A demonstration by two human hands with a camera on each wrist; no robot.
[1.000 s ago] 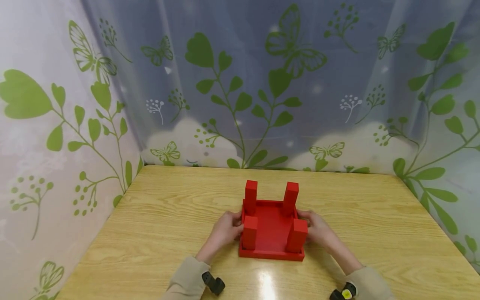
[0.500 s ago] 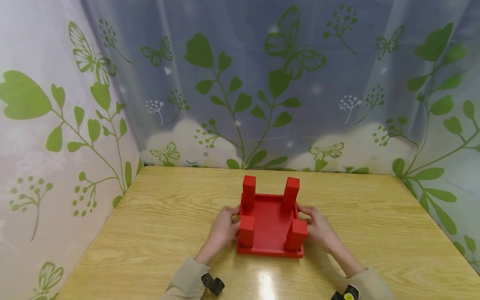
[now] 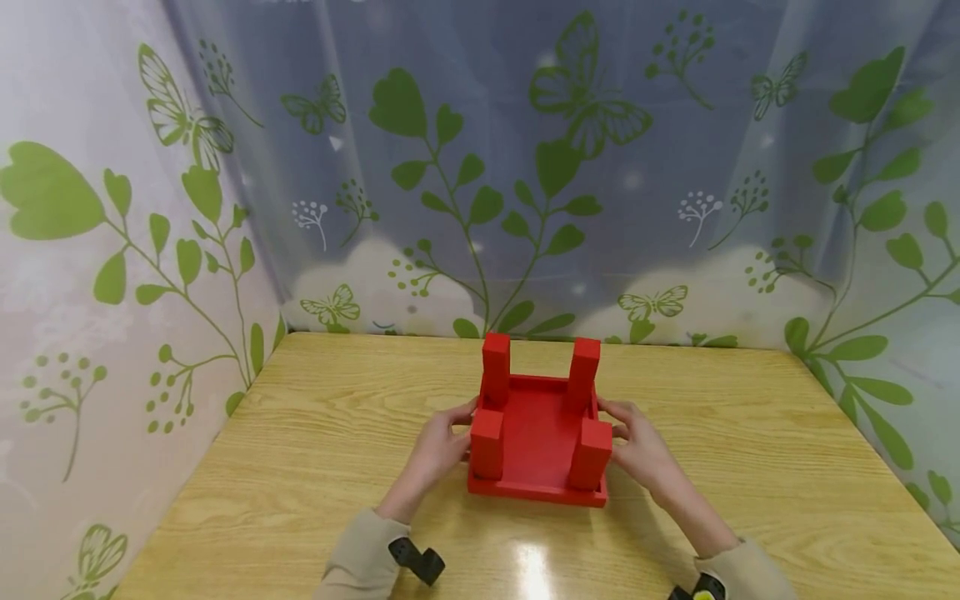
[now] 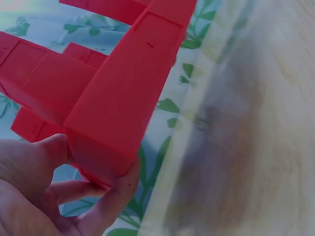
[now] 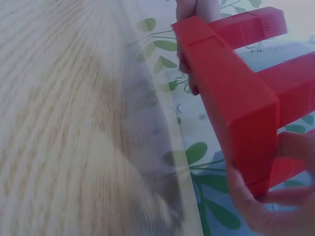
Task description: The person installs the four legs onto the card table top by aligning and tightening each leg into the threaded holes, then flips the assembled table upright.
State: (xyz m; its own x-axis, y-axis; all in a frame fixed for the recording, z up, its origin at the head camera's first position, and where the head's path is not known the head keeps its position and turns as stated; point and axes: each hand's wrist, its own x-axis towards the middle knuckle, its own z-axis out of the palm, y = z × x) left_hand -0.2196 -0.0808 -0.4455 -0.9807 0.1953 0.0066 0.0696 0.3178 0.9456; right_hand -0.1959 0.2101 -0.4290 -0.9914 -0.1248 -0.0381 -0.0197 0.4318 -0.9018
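Note:
A small red four-legged table [image 3: 538, 442] is held upside down in the head view, its legs pointing up and a low rim around its square top. My left hand [image 3: 437, 450] grips its left side, thumb and fingers on opposite faces of the edge, as the left wrist view shows. On the opposite side my right hand [image 3: 643, 450] pinches the edge the same way. Both wrist views show the red rim [image 4: 115, 93] raised over the wooden surface, with a shadow beneath. Some fingers are partly hidden behind the legs in the head view.
A light wooden table [image 3: 337, 400] lies under the hands. Behind it and at both sides hang curtains [image 3: 480, 275] with green leaves and butterflies. Black wrist devices [image 3: 417, 562] sit at the beige cuffs.
Both hands have raised the red table from low at the wooden surface, so it sits higher in the head view and slightly left. The grip has stayed on both sides.

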